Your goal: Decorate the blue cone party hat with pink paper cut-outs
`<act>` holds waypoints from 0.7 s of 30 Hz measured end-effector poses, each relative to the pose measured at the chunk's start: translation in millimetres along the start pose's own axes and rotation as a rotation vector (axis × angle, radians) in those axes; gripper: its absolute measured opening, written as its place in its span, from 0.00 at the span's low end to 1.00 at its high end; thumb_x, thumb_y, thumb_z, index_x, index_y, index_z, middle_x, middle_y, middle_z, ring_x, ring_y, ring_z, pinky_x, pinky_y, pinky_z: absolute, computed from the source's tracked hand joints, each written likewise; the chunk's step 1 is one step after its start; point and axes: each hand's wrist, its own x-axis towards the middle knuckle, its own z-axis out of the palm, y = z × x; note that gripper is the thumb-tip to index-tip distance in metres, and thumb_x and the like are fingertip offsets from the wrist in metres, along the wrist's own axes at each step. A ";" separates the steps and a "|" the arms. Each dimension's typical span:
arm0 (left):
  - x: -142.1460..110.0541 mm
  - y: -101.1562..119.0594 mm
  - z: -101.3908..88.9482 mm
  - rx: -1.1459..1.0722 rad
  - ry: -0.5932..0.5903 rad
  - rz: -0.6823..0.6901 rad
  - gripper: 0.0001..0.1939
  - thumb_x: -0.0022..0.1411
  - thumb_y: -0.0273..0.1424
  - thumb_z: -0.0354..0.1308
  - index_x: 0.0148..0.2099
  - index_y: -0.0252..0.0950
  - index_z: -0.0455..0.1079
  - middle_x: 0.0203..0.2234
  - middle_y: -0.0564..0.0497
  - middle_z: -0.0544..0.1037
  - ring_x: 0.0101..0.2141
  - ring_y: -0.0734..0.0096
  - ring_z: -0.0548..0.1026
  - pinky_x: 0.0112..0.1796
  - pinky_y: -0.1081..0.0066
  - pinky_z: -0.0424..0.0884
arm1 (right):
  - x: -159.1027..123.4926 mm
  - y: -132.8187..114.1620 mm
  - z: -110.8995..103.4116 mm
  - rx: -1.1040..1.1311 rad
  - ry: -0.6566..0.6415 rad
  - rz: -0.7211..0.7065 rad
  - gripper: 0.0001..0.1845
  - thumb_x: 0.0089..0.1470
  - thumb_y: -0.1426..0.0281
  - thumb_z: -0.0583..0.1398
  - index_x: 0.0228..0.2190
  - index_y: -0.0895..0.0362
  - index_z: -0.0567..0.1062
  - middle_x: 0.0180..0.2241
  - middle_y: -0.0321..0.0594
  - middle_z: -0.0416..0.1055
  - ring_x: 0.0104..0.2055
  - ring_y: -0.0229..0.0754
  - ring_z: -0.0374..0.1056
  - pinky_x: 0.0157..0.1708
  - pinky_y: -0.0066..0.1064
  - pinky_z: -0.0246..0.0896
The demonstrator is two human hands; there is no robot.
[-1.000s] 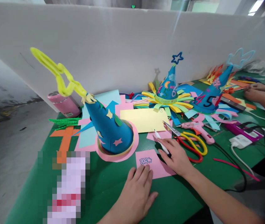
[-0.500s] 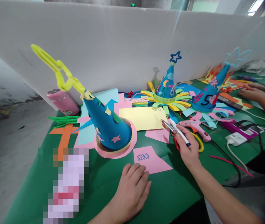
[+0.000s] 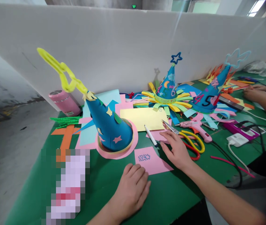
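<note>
Green table extended beneath both hands. Blue cone hat with pink brim stood on it, leaning left. Pale yellow sheet lay to the hat's right. Left hand: palm down, fingers close together and slightly bent; underside hidden, could not tell whether they pinched anything. Right hand: thumb well parted from fingers, gap wide. Scissors, red and yellow handles, lay just beyond the right hand. Pink paper piece lay between the hands, left fingertips at its near-left edge. Marker lay just beside the right thumb, its far end at the yellow sheet's edge. Blue scribble marked the pink paper.
</note>
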 end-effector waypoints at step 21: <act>0.7 5.5 3.6 0.119 -0.107 0.063 0.10 0.59 0.26 0.46 0.39 0.29 0.68 0.30 0.43 0.73 0.37 0.59 0.69 0.38 0.57 0.67 | -18.7 -39.2 1.7 0.050 -0.407 0.217 0.26 0.47 0.69 0.56 0.49 0.59 0.61 0.38 0.46 0.66 0.37 0.46 0.65 0.36 0.36 0.61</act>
